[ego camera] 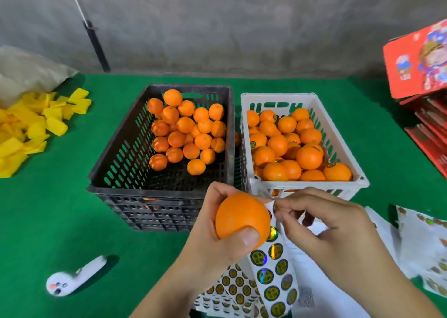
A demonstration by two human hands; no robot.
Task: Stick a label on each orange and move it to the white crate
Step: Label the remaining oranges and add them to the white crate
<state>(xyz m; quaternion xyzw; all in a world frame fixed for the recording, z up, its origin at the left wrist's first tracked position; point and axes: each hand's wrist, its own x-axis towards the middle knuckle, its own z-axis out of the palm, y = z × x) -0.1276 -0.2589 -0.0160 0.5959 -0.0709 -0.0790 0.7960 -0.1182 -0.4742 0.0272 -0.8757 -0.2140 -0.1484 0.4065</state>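
**Inspector A:** Nearest item first; a strip of round holographic labels (274,277) hangs between the hands, with more label sheets (229,291) lying on the green table (48,221) beneath it; used backing paper (423,240) lies to the right.

**Inspector B:** Hands?

**A:** The left hand (217,242) is clamped round one orange (242,216), thumb pressed on its near face, and appears to trap the top of the strip behind the fruit; the right hand (331,230) has thumb and forefinger pinched together on a single label (275,207) at the strip's upper end, just beside the orange; whether that label is fully free of the backing I cannot tell.

**B:** Position of the work piece?

**A:** Held in the air in front of both crates; not yet labelled on any face I can see.

**B:** Beyond that?

**A:** The black crate (116,163) on the left holds the unlabelled oranges (186,131); the white crate (302,186) on the right, touching or nearly touching it, is well filled with fruit (290,146), several showing labels.

**B:** Risks?

**A:** In my judgement, three; the label may fold onto itself or stick to the fingertip if peeled at a sharp angle; the loose strip may slip from behind the orange once the left grip shifts; and the white crate is heaped toward its near rim, so a dropped orange could roll out rather than settle.
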